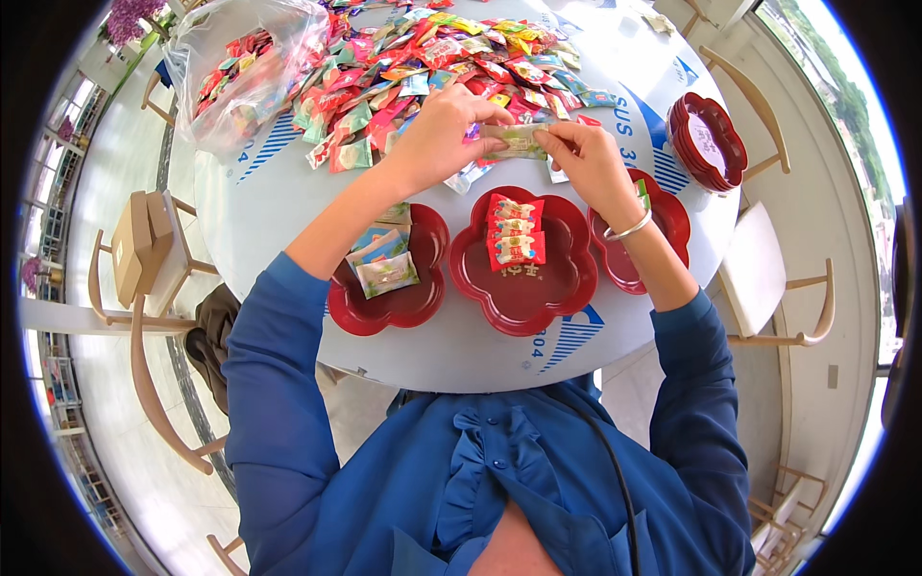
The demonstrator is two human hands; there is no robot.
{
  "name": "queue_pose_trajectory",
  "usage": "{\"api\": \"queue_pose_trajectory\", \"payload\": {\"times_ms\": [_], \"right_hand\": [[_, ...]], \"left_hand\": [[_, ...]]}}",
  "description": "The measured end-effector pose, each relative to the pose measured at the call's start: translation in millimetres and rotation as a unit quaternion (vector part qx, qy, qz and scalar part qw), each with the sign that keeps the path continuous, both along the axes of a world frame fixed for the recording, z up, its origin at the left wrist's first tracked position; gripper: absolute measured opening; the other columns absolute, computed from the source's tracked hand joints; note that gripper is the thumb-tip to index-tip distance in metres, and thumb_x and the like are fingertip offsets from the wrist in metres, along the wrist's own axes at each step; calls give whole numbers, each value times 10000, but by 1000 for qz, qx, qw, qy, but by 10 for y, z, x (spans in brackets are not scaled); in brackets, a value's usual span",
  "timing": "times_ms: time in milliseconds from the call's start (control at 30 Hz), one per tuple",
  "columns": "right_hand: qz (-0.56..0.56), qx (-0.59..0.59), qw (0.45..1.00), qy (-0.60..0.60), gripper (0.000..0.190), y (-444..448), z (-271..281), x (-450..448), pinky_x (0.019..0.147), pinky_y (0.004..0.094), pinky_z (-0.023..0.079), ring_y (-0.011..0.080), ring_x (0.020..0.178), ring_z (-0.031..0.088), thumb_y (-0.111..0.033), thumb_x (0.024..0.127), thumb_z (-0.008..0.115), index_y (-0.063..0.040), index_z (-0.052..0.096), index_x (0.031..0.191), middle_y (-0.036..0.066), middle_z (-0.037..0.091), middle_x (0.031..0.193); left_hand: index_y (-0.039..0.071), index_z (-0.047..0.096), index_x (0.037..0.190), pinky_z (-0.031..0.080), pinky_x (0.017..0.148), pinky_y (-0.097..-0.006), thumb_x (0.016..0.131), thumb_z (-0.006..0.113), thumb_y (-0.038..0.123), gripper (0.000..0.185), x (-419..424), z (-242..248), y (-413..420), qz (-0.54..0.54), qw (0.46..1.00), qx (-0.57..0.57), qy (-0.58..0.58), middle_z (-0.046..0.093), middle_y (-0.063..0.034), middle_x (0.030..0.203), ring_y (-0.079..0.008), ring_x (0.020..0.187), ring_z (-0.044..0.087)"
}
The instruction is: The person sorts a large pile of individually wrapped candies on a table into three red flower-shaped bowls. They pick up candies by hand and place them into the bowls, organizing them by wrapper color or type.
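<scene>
Between my left hand (450,137) and my right hand (587,162) is a pale green wrapped candy (518,142), its two ends pinched by the fingers. Both hands are at the near edge of a pile of wrapped candies (403,79). Nearer to me stand three red flower-shaped dishes. The left dish (382,320) holds several blue and green packets (387,274). In the middle dish (529,302), red packets (516,248) lie in a column. The right dish (666,223), partly hidden by my right wrist, holds a green packet.
A clear plastic bag (245,86) with candies lies at the table's back left. Stacked red flower-shaped dishes (706,140) stand at the right of the round table (432,367). Wooden chairs surround it; one at the left bears a cardboard box (140,248).
</scene>
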State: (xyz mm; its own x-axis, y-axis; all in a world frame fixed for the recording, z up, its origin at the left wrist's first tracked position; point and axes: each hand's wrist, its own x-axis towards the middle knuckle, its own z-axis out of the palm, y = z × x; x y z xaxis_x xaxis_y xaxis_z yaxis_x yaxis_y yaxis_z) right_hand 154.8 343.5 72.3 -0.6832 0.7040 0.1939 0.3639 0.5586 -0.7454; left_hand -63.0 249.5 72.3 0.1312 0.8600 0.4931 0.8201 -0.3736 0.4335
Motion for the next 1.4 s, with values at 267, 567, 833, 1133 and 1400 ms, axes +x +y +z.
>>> {"api": "queue_pose_trajectory", "payload": {"times_ms": [267,567,833,1133,1400], "right_hand": [[124,-153,977,81,233,-1098,94,-183,590,291,481,123,626,605,-90,958,675,-42,677,1186,77,697,772],[220,54,974,6,336,-1707,-410,-547,789,371,465,236,633,620,-207,789,836,-69,649,1033,51,630,663],[202,177,960,-79,269,-1712,-575,-660,813,420,468,299,755,634,-232,805,806,-48,633,898,114,654,709],[125,254,951,-126,281,-1792,-604,-739,825,396,470,274,809,639,-272,815,798,-54,631,878,97,648,774],[117,252,950,-145,290,-1787,-513,-734,860,389,453,264,851,628,-260,802,810,-60,619,888,90,640,817]], "left_hand": [[35,736,1063,491,785,-289,844,753,9,222,50,192,-1567,100,955,-126,-248,693,-47,944,-137,834,616],[17,725,978,477,767,-304,780,781,-9,208,21,-269,-2385,207,952,-142,-177,684,-58,855,-178,787,611],[73,711,1035,406,939,-376,734,822,75,321,-10,-382,-2300,236,964,-123,-25,632,-33,986,-236,990,570],[53,712,1104,416,925,-389,719,824,51,402,60,-395,-2298,268,957,-110,14,594,-59,1067,-247,1014,571],[44,685,1128,421,929,-397,700,817,31,448,78,-357,-2267,281,952,-108,46,588,-71,1104,-274,1039,572]]}}
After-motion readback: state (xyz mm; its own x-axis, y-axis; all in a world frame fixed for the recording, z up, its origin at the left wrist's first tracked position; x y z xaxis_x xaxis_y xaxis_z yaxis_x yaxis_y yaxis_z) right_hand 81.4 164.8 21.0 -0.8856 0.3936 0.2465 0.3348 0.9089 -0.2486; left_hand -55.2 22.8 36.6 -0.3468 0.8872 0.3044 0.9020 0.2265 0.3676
